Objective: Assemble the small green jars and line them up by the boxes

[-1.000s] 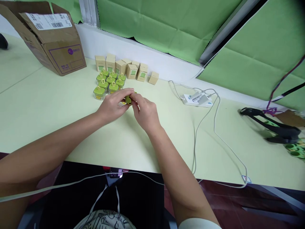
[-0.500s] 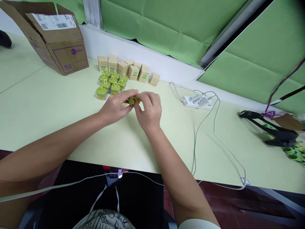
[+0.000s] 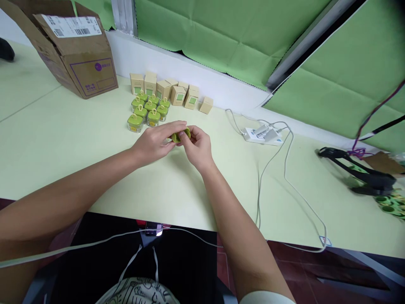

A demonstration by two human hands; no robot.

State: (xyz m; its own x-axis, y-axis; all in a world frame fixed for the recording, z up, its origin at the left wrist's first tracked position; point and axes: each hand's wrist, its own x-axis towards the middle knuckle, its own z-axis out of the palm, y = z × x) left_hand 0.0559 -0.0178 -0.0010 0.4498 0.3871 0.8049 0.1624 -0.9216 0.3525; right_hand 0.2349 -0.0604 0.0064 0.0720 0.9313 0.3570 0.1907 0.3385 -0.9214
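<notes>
Head view: a green piece (image 3: 175,138) is held between left hand (image 3: 156,141) and right hand (image 3: 199,150), each grip closed on it

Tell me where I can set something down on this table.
Bare tabletop shows between the left forearm and right forearm, between the left forearm and the cardboard box, and between the right forearm and the white cables. It is crowded beyond the left hand: green-lidded jars stand close together in front of small boxes.

Even light casts soft shadows on the table (image 3: 95,135); the upper-right corner darkens to black.
</notes>
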